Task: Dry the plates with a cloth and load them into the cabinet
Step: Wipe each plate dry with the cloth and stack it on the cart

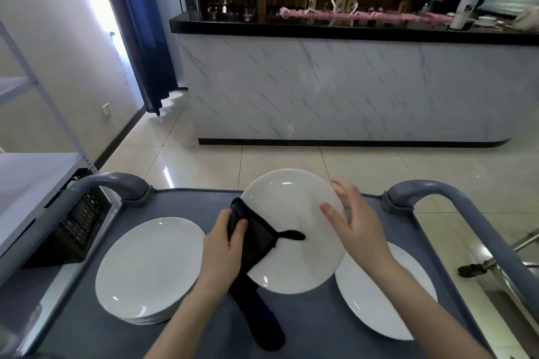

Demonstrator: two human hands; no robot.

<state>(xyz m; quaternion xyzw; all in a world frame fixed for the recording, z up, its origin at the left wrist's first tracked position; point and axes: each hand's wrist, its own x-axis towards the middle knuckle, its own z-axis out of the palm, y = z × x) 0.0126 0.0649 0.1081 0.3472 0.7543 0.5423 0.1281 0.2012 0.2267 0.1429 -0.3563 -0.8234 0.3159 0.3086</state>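
Two hands are working one plate above the cart, with a stack lying at eight o'clock and a lone plate at four o'clock. The left hand is pinching the cloth round the plate's nine o'clock rim. The right hand is spreading open at the three o'clock rim, fingers straight, gripping nothing. Held this loosely, the plate could be slipping and chipping those below.

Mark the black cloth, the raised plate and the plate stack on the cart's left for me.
black cloth (256, 237): head view, folded part over the plate.
raised plate (291, 204): head view, bare upper face.
plate stack (148, 268): head view, middle of the top plate.
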